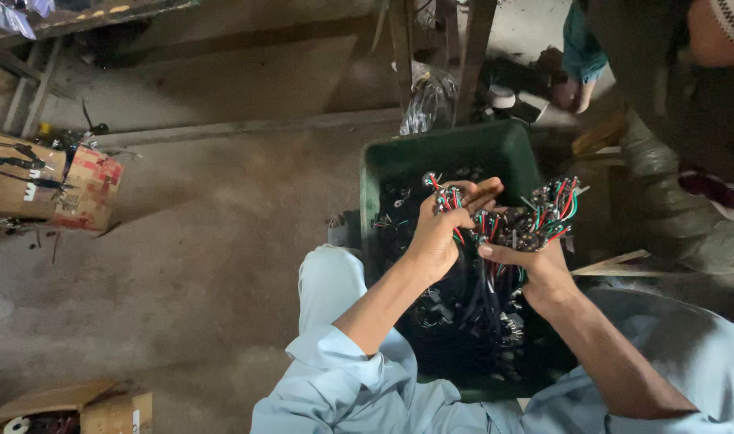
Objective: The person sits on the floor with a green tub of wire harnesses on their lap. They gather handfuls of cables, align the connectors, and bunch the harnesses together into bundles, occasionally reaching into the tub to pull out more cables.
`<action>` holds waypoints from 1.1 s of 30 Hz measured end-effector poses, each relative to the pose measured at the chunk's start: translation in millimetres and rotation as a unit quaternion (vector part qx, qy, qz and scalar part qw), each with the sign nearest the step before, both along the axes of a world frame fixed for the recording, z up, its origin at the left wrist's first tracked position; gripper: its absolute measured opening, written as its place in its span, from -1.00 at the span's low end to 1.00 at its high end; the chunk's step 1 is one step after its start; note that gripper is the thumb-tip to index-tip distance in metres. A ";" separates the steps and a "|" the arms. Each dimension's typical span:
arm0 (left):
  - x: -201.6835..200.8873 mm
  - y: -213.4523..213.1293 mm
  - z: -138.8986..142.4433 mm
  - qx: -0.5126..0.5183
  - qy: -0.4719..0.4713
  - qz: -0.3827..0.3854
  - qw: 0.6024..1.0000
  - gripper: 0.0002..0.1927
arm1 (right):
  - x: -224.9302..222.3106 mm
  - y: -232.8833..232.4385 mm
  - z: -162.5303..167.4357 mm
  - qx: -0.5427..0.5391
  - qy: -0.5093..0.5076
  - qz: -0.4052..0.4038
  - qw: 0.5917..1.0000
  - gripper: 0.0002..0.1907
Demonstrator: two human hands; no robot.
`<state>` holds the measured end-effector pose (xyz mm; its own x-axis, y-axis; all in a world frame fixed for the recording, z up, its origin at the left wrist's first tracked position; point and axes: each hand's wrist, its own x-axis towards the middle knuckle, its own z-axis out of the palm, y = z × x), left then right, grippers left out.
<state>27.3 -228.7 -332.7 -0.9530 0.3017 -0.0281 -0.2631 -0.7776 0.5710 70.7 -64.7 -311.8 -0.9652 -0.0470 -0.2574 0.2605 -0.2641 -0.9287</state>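
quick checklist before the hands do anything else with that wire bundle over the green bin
1. Left hand grips its part of the wire bundle: ok, fingers closed around wires.
2. Right hand supports the bundle from below: ok.
3. Bundle is over the green bin, so dropped pieces land inside: ok.
4. Wires free of tangles between the hands: cannot tell, strands overlap.
5. Room left in the bin: cannot tell, its contents are dark.
6. Nearby person clear of the hands: ok, off to the right.
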 end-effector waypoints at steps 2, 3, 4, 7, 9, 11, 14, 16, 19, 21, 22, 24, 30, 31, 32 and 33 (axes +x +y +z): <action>-0.3 -0.2 -4.3 -0.003 -0.029 0.014 0.999 -0.53 | 0.8 -3.2 -1.1 0.008 0.014 0.010 1.000 -0.43; -1.6 -1.1 -5.8 0.036 -0.037 0.002 0.999 -0.53 | 0.8 -3.8 -1.6 0.004 0.020 0.012 1.000 -0.43; -3.7 -1.8 -6.6 0.076 -0.045 -0.010 0.996 -0.53 | 0.9 -4.0 -1.9 -0.001 0.025 0.013 1.000 -0.42; -12.4 -7.1 -4.6 0.134 -0.046 -0.023 0.990 -0.55 | 2.4 -4.1 -2.3 0.020 0.030 -0.014 0.999 -0.34; -16.4 -13.2 -0.4 0.153 -0.045 -0.031 0.987 -0.67 | 4.5 -3.4 -1.4 0.044 0.061 -0.028 0.997 -0.30; -18.9 -20.2 4.6 0.171 -0.050 -0.048 0.983 -0.85 | 8.0 -2.5 0.0 0.066 0.123 -0.030 0.990 -0.28; -20.1 -23.9 9.8 0.091 -0.025 -0.056 0.994 -0.89 | 11.9 2.7 3.3 0.183 0.168 -0.023 0.969 -0.30; -19.2 -22.5 9.6 0.075 -0.054 -0.062 0.994 -0.85 | 13.3 5.7 3.6 0.186 0.178 -0.034 0.966 -0.29; -16.8 -19.5 4.8 -0.022 -0.064 -0.054 0.996 -0.85 | 12.5 8.9 1.4 0.166 0.163 -0.038 0.972 -0.29; -14.1 -18.8 -0.1 -0.095 -0.066 -0.040 0.992 -0.84 | 12.3 10.9 -1.4 0.127 0.154 -0.044 0.979 -0.29; -11.1 -18.7 -3.2 -0.123 -0.070 -0.031 0.989 -0.84 | 13.3 11.3 -3.8 0.099 0.155 -0.050 0.982 -0.28; -8.4 -19.0 -5.3 -0.151 -0.051 -0.020 0.987 -0.82 | 13.0 12.2 -5.5 0.057 0.143 -0.062 0.986 -0.27; -1.8 -15.5 9.8 -0.200 0.010 -0.027 0.979 -0.81 | 10.8 16.2 -0.4 -0.007 0.088 -0.073 0.993 -0.27; -1.1 -14.1 13.6 -0.196 -0.008 -0.030 0.980 -0.81 | 10.8 16.6 0.7 0.000 0.088 -0.076 0.993 -0.27; -0.3 -12.6 17.1 -0.193 -0.027 -0.034 0.980 -0.81 | 11.3 17.2 1.9 0.007 0.089 -0.079 0.993 -0.26; 0.5 -11.4 19.5 -0.206 -0.018 -0.030 0.978 -0.79 | 11.6 17.7 2.6 0.003 0.086 -0.082 0.993 -0.26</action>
<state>27.8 -240.1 -313.1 -0.9298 0.3137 -0.1927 -0.3274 -0.4656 0.8222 82.4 -47.0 -309.2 -0.9895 0.1157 -0.0871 0.0511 -0.2840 -0.9575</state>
